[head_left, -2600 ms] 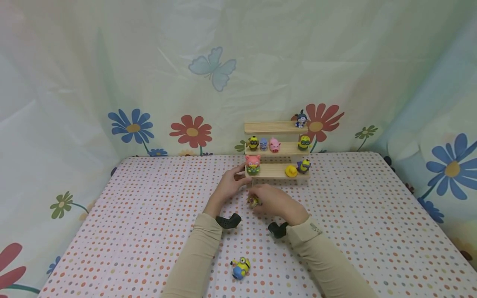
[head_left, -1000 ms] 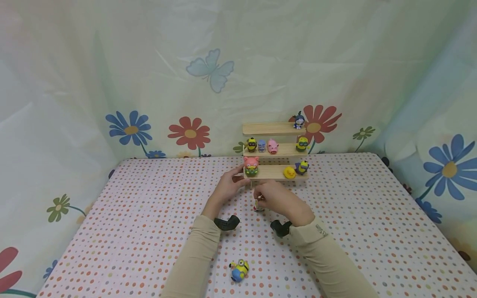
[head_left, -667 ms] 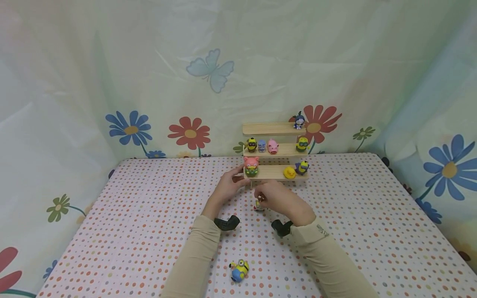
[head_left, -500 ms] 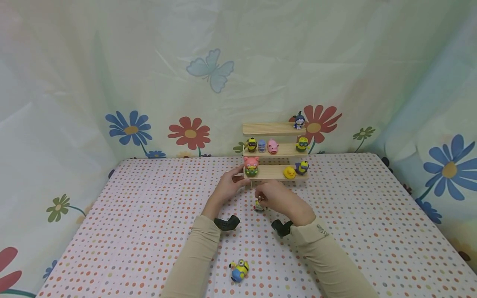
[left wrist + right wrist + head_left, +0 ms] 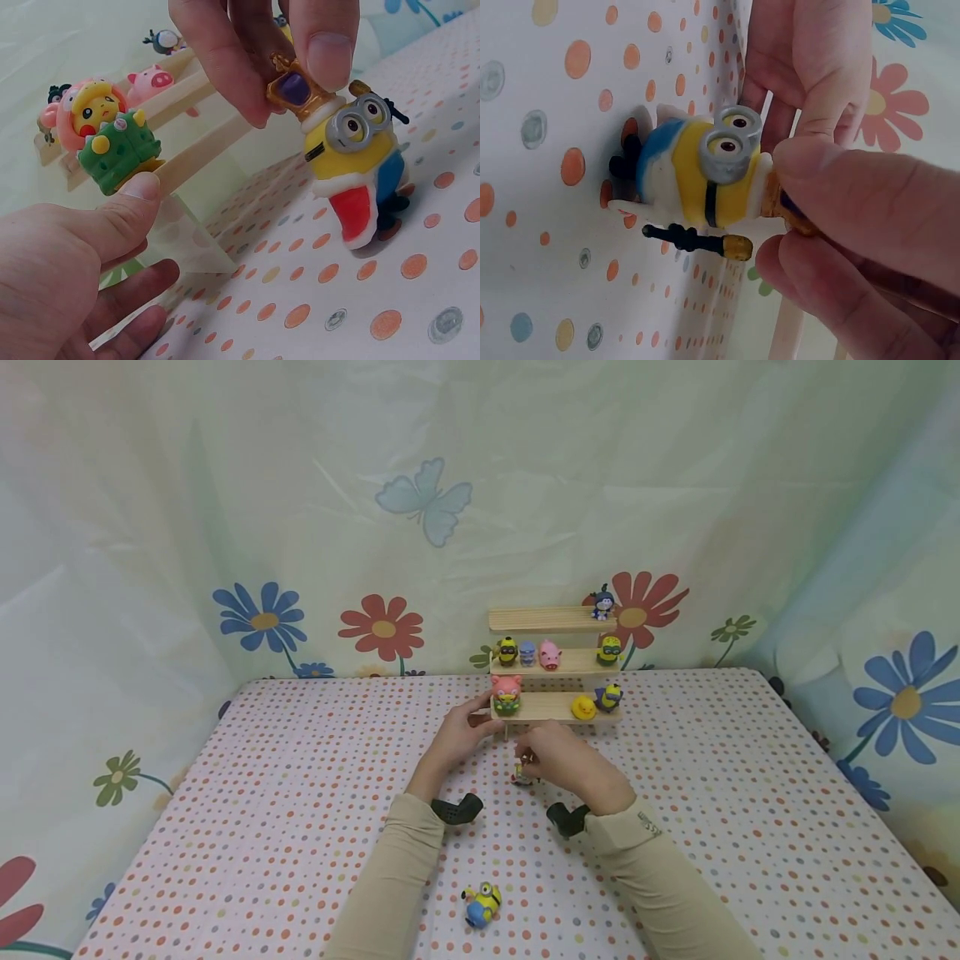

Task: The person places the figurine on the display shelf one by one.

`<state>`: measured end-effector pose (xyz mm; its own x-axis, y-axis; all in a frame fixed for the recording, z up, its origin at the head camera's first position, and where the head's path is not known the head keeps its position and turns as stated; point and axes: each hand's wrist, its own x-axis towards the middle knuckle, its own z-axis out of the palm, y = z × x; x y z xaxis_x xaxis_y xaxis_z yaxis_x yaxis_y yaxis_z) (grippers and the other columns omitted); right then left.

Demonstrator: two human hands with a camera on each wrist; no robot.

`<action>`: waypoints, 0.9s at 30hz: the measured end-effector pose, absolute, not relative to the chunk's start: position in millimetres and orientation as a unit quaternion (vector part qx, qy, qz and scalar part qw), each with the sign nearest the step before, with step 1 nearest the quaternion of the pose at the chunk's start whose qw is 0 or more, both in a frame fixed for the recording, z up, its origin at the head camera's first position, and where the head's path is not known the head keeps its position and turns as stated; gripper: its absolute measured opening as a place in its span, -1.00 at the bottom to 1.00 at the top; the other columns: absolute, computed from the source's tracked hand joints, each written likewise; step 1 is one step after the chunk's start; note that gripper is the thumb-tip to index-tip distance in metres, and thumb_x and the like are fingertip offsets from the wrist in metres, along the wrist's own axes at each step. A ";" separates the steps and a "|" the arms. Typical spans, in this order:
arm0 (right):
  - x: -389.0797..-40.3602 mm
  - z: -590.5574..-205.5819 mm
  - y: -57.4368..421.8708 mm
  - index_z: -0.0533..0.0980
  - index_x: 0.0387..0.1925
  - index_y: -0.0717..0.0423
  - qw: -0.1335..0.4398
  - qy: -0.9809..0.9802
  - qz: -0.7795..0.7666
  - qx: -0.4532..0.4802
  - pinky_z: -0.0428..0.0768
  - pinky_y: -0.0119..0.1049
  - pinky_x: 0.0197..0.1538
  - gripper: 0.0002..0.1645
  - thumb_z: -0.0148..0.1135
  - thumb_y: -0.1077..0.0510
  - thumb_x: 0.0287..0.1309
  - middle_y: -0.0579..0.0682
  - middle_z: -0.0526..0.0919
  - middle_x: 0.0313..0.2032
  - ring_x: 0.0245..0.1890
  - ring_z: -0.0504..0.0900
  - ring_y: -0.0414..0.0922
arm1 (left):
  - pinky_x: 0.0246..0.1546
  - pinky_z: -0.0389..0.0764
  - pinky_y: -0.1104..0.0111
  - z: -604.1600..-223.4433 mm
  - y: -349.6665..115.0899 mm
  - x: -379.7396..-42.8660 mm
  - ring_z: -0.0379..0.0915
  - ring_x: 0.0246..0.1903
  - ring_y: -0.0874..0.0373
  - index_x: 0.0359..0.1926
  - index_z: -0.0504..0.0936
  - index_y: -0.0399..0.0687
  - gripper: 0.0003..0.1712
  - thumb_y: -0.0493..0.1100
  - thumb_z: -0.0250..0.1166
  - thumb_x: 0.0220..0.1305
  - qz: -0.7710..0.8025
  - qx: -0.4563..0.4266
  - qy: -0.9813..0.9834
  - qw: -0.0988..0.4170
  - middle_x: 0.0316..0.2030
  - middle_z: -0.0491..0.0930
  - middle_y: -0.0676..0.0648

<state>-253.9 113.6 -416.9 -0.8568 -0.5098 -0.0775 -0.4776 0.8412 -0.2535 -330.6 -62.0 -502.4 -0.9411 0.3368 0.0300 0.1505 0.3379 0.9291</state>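
Observation:
A Minion figure (image 5: 352,161) in a red and blue outfit with white trim wears a gold crown with a purple gem. My right hand (image 5: 558,760) pinches that crown between thumb and fingers, holding the figure roughly upright at the tablecloth. Whether its feet touch the cloth, I cannot tell. My left hand (image 5: 459,735) is at the left end of the wooden display shelf (image 5: 547,706), thumb against the lowest board and fingers at its side. Right above that thumb sits a Pikachu figure (image 5: 112,142) in a pink hood and green outfit.
Another Minion figure (image 5: 482,906) lies on the dotted tablecloth (image 5: 300,860) near me. The shelf's tiers also bear a yellow duck (image 5: 583,707), a pink pig (image 5: 550,654) and several other small figures. A flowered backdrop (image 5: 337,527) hangs behind.
Since the earliest frame, my right hand has shifted slightly right and toward me with the crowned Minion, which shows a different side. During the last second almost nothing moves. My left hand stays at the shelf.

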 end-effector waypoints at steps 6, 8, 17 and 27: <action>-254.5 -417.8 115.7 0.68 -0.41 0.11 0.070 0.958 -0.112 -0.254 0.57 -0.38 -0.35 -0.96 0.40 0.25 0.01 -0.11 0.67 -0.46 -0.49 0.53 -0.30 | 0.07 0.56 0.26 -502.3 -62.0 -329.9 0.46 0.16 0.06 0.41 0.22 0.26 -0.24 0.04 0.30 0.23 0.556 0.150 0.813 0.084 0.28 0.39 -0.01; -254.5 -418.0 116.0 0.68 -0.43 0.09 0.069 0.958 -0.111 -0.256 0.55 -0.40 -0.37 -0.97 0.41 0.25 0.01 -0.12 0.65 -0.49 -0.51 0.50 -0.30 | 0.07 0.56 0.27 -502.6 -61.9 -330.0 0.46 0.15 0.07 0.41 0.22 0.26 -0.24 0.03 0.30 0.23 0.557 0.150 0.813 0.083 0.28 0.39 -0.01; -255.2 -417.2 118.6 0.67 -0.46 0.09 0.056 0.955 -0.118 -0.267 0.53 -0.42 -0.39 -0.94 0.40 0.29 0.00 -0.12 0.65 -0.50 -0.51 0.48 -0.30 | 0.06 0.57 0.27 -501.9 -61.3 -329.3 0.47 0.15 0.06 0.41 0.23 0.26 -0.25 0.02 0.31 0.23 0.557 0.149 0.813 0.082 0.28 0.39 -0.02; -258.7 -414.0 123.0 0.66 -0.51 0.09 0.033 0.959 -0.117 -0.257 0.55 -0.39 -0.37 -0.93 0.38 0.28 0.02 -0.12 0.65 -0.51 -0.49 0.51 -0.27 | 0.05 0.57 0.28 -502.7 -61.5 -328.7 0.47 0.15 0.05 0.40 0.23 0.27 -0.24 0.02 0.31 0.22 0.556 0.151 0.814 0.077 0.27 0.40 -0.03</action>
